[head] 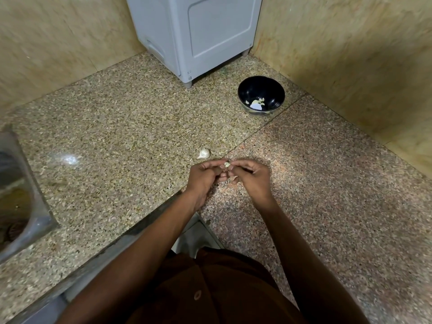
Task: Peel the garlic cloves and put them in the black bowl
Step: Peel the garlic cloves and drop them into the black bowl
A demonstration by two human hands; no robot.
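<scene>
Left hand (205,175) and right hand (250,175) pinch clove (226,164) together at frame centre, fingertips opposed for peeling. Spare clove (203,153) just beyond. Bowl (275,90) upper right, holding peeled cloves.

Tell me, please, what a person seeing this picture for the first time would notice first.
First come the two hands at the centre, the left hand and the right hand, pinching one small garlic clove between their fingers above the speckled stone counter. Next, the black bowl near the far right wall holds a few pale pieces. Another garlic clove with its skin lies on the counter just beyond the hands.
</scene>
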